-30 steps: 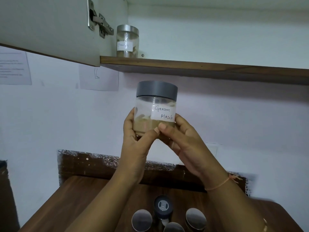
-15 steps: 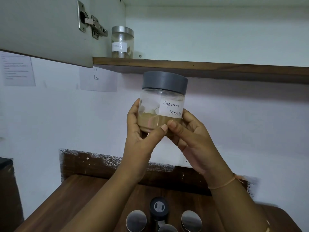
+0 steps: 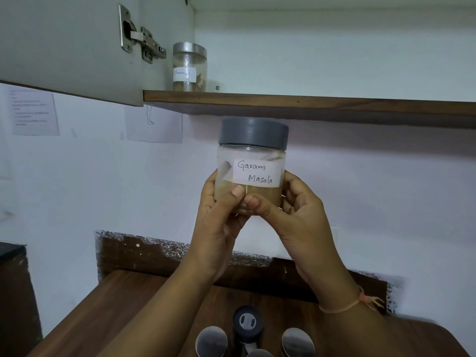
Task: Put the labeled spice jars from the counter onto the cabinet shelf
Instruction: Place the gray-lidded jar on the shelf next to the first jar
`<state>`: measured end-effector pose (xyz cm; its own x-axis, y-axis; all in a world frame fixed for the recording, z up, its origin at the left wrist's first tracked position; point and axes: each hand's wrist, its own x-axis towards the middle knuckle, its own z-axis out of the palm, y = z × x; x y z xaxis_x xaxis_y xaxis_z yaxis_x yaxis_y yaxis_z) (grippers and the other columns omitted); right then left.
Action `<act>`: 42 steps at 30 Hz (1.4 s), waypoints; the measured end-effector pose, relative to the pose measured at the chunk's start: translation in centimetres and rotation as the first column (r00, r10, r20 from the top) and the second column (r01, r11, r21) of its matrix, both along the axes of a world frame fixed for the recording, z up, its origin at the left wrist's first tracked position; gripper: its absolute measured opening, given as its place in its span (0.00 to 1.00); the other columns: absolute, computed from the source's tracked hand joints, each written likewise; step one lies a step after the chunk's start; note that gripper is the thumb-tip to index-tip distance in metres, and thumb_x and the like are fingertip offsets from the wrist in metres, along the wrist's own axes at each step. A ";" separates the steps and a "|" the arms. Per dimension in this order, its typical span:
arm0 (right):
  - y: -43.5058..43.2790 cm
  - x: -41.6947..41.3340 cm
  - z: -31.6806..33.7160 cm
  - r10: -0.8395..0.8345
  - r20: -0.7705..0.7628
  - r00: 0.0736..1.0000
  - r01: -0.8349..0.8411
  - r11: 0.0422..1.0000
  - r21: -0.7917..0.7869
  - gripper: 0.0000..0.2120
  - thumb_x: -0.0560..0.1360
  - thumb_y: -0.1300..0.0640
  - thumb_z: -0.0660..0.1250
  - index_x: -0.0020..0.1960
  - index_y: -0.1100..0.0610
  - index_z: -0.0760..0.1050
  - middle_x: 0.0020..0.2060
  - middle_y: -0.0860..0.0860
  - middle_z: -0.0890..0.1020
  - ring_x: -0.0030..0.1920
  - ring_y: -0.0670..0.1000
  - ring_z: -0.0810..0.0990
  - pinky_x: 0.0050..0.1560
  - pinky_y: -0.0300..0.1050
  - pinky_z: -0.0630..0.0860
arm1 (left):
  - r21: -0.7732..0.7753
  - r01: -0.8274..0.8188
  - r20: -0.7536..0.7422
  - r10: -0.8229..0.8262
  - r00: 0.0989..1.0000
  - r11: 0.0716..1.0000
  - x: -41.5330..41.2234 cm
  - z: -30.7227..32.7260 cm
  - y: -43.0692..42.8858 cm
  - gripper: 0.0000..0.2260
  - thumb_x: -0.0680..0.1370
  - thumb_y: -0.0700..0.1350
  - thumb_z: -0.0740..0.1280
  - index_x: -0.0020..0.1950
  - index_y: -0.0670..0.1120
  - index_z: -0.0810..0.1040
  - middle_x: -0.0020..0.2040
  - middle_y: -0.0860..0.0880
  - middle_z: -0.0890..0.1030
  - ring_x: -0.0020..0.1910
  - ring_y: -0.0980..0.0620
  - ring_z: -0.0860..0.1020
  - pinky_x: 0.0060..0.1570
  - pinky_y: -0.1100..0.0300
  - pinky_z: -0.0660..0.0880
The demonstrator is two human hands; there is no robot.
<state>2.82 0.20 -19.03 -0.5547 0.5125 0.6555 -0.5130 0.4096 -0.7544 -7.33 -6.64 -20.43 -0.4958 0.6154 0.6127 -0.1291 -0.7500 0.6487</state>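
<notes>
Below the brown wooden cabinet shelf (image 3: 309,105): clear grey-lidded "Garam Masala" jar (image 3: 252,166), upright, clamped at its base between my left hand (image 3: 219,217) and right hand (image 3: 296,215). Shelf lies straight above. Silver-lidded labeled jar (image 3: 189,67) already shelved, upper left.

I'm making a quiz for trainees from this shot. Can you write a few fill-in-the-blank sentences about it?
1. The held jar is labelled Garam ____.
2. Its lid is ____ in colour.
3. The left hand and right hand hold it ____ the shelf.
4. The shelf already carries ____ jar.

Missing words: Masala; grey; below; one
</notes>
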 end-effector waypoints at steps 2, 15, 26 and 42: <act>-0.3 -0.1 -0.1 -0.036 0.002 0.999 0.036 0.999 0.028 0.28 0.58 0.44 0.74 0.57 0.45 0.75 0.49 0.37 0.84 0.51 0.39 0.82 0.45 0.30 0.78 | 0.007 0.028 0.016 -0.028 0.999 1.000 -0.1 -0.2 0.0 0.35 0.66 0.50 0.68 0.71 0.40 0.64 0.60 0.40 0.77 0.58 0.43 0.78 0.54 0.52 0.78; -2.2 0.0 -0.5 -0.386 0.006 0.923 0.374 0.899 0.228 0.39 0.59 0.30 0.67 0.66 0.46 0.72 0.53 0.39 0.81 0.53 0.40 0.79 0.48 0.30 0.78 | 0.138 0.229 0.136 -0.247 0.959 0.964 0.1 -0.6 0.4 0.04 0.71 0.44 0.63 0.39 0.47 0.78 0.29 0.54 0.78 0.30 0.61 0.77 0.44 0.60 0.80; -2.8 0.4 -0.1 -0.459 0.036 0.888 0.435 0.863 0.255 0.48 0.58 0.28 0.64 0.72 0.50 0.66 0.60 0.42 0.78 0.60 0.44 0.77 0.57 0.40 0.79 | 0.191 0.232 0.140 -0.261 0.955 0.954 0.9 0.0 0.3 0.12 0.73 0.44 0.59 0.33 0.49 0.79 0.27 0.55 0.77 0.27 0.61 0.77 0.33 0.65 0.78; -3.4 -0.2 -0.3 -0.544 -0.013 0.839 0.525 0.803 0.281 0.48 0.59 0.25 0.62 0.72 0.50 0.64 0.61 0.44 0.75 0.60 0.45 0.75 0.54 0.40 0.79 | 0.212 0.272 0.210 -0.315 0.925 0.939 0.9 -0.3 0.4 0.07 0.67 0.48 0.67 0.35 0.46 0.82 0.41 0.45 0.82 0.47 0.46 0.82 0.45 0.54 0.80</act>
